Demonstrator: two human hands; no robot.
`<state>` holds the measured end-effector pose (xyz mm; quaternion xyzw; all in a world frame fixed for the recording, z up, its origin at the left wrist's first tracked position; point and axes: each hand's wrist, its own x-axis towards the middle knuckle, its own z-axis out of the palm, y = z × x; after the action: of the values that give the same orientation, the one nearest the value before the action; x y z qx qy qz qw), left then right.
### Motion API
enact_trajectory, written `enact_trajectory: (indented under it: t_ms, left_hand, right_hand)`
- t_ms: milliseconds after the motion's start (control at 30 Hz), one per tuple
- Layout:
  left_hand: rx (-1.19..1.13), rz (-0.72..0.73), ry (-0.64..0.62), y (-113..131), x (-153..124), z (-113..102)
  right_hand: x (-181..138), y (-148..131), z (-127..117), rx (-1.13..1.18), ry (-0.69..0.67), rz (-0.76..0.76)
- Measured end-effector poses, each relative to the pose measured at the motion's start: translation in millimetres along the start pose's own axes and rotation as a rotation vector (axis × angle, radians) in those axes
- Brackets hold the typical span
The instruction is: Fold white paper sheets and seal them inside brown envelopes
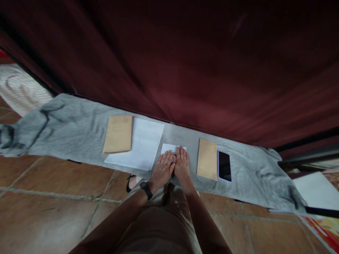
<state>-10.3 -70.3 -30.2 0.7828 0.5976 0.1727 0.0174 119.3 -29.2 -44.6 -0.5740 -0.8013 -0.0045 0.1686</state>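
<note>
Lying flat near the middle of the grey cloth's (76, 127) near edge, the left hand (162, 170) and right hand (182, 165) press on a small white paper (165, 147), fingers straight, grasping nothing. The paper should be light, thin and easily creased; its exposed far edge looks the best hold. Toward the cloth's far edge, left, a brown envelope (118, 135) overlaps a large white sheet (145, 143).

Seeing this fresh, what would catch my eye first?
Probably the left hand and right hand, laid flat on white paper on the grey cloth. Left of them, a brown envelope overlaps a larger white sheet; right of them lie another brown envelope and a phone.
</note>
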Motion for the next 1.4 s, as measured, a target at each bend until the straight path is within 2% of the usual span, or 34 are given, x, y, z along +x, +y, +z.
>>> enact_trajectory:
  t_ms: [167, 233, 367, 533, 667, 833, 1000, 1267, 1400]
  left_hand:
    - [0.035, -0.011, 0.022, -1.0, -0.1, 6.8]
    - [0.040, 0.005, 0.021, -1.8, 0.1, 8.1]
    - [0.037, 0.040, 0.006, -4.4, 2.3, 7.5]
    - [0.029, 0.024, 0.009, -7.9, 8.5, 6.9]
    - [0.025, -0.027, -0.001, -10.2, 13.4, 10.9]
    - [0.016, -0.090, 0.016, -9.8, 15.4, 14.3]
    - [0.009, -0.113, 0.007, -6.8, 17.1, 6.4]
    - [-0.010, -0.111, 0.023, -6.6, 18.0, 5.7]
    - [-0.012, -0.126, 0.035, -7.3, 18.4, 8.0]
  right_hand:
    - [5.0, 3.6, -5.1, 0.117, 0.036, 0.057]
    - [5.5, 3.5, -7.5, 0.141, 0.030, 0.010]
    - [5.0, -0.1, -7.4, 0.105, -0.005, -0.111]
    - [5.3, -0.7, -1.3, 0.049, -0.038, -0.073]
    - [4.7, 5.2, -0.7, 0.016, -0.037, -0.099]
    - [4.1, 13.1, -2.3, -0.038, 0.000, -0.027]
    - [0.7, 17.4, -1.9, -0.038, 0.073, 0.049]
    - [-5.9, 21.3, -7.3, -0.045, 0.050, 0.092]
    - [-7.6, 21.3, -6.1, -0.042, 0.105, 0.100]
